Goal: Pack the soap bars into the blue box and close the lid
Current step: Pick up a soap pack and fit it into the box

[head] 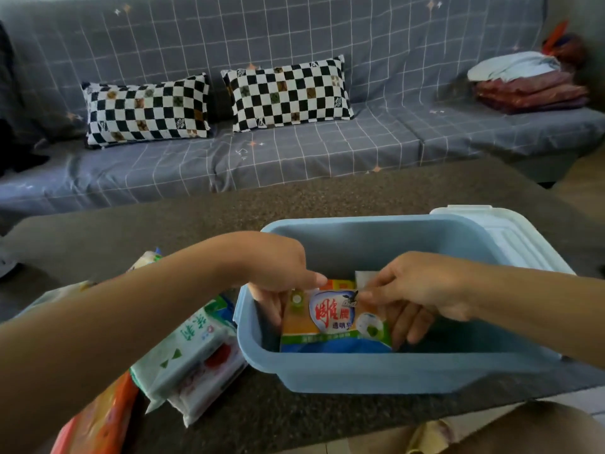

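An open blue box [386,371] stands on the dark table, its pale lid [510,237] propped behind its right side. Inside the box, both hands hold one wrapped soap bar [330,319] with an orange, white and blue wrapper. My left hand [281,273] pinches its left end. My right hand [415,290] pinches its right end, fingers curled under it. More wrapped soap bars lie left of the box: a white-and-green one [193,342], a white one with red print [209,381] beneath it, and an orange pack [101,417] at the lower left.
The dark speckled table [163,231] stretches behind the box. Beyond it is a grey grid-patterned sofa [294,155] with two checkered pillows [147,109] and folded cloth [527,83] at the right end. The table's front edge runs just below the box.
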Motion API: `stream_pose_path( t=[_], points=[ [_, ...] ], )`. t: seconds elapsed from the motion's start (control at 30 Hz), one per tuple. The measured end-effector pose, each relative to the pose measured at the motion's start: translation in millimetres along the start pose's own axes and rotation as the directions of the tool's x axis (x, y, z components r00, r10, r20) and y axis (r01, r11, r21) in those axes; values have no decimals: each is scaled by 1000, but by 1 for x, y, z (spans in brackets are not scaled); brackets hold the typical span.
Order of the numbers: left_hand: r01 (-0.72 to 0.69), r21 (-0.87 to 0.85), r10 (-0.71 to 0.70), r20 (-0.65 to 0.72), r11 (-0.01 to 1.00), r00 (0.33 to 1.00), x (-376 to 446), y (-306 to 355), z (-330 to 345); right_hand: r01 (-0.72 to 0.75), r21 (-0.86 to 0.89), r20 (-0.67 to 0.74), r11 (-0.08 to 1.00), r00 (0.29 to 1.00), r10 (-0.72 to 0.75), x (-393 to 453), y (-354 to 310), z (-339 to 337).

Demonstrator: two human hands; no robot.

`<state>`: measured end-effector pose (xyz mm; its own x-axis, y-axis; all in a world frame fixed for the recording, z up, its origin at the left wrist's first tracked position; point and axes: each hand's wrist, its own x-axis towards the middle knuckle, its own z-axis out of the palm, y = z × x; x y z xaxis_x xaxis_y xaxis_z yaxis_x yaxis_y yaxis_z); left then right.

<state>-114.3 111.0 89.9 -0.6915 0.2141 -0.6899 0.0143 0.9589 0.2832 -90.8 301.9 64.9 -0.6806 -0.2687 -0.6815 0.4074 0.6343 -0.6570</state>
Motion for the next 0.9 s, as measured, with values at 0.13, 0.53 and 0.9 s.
stream_pose_path(
  t=[0.13, 0.53, 0.9],
  points=[
    [-15, 29, 13, 50, 999, 999, 6, 0, -4, 16, -3, 33, 1000, 999, -16, 4, -2, -2],
    [-1, 180, -35, 198, 984, 980, 30, 12, -1, 8, -92, 90, 996, 996, 1, 22, 7, 7],
    [-31, 148, 17, 93, 989, 995, 50, 3, 2, 78, -7, 158, 997, 985, -76, 34, 21, 9]
  ],
)
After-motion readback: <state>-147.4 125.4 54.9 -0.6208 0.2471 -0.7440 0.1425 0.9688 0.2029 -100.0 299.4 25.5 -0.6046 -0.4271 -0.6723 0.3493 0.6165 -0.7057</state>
